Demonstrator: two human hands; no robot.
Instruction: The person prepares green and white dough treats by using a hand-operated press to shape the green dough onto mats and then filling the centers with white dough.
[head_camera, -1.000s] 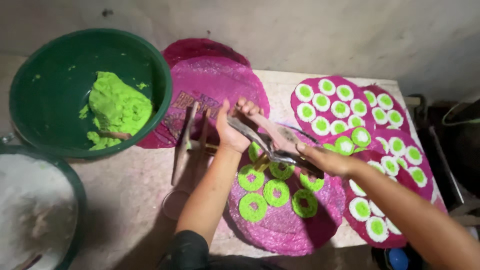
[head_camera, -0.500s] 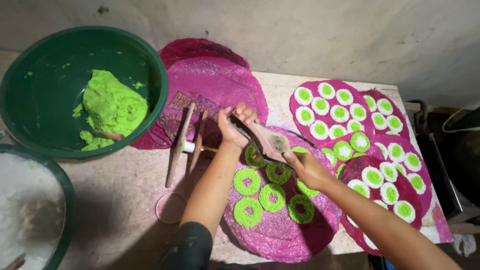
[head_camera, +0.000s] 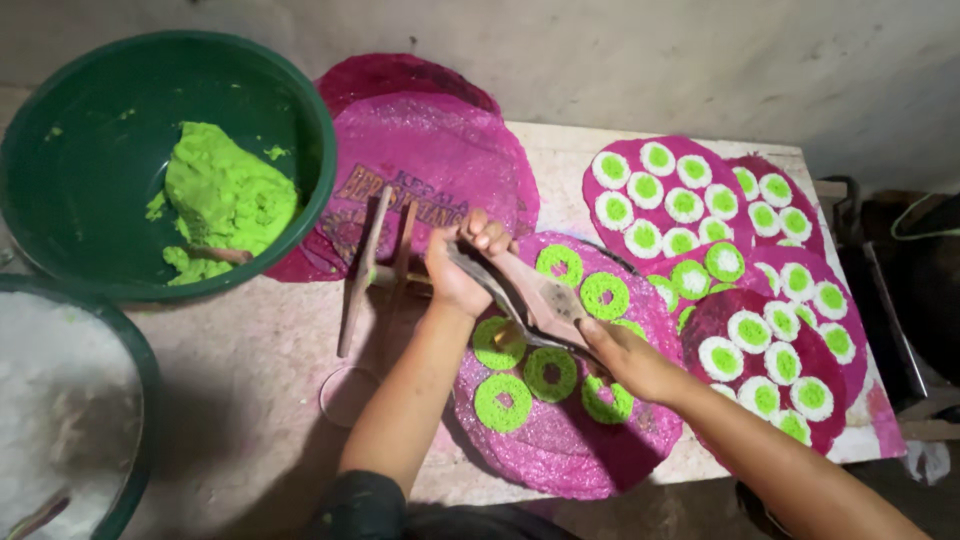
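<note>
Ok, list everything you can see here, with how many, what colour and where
green bowl: one, dark green, top left, holding dough
dough: one lump, bright green, inside the green bowl
second bowl: one, dark green rim, bottom left, with white powder
white powder: white, in the second bowl
pink mats: several, magenta, round, spread across the table
green rings: about seven, bright green, on the near mat under the hands
white-edged rounds: many, green centres with white rims, on the mats at right
wooden press: one, brown, hinged, held over the near mat
wooden frame: one, brown, left of the hands
table: one, pale, worn
left hand: gripping the press's far end
right hand: gripping the near end
</note>
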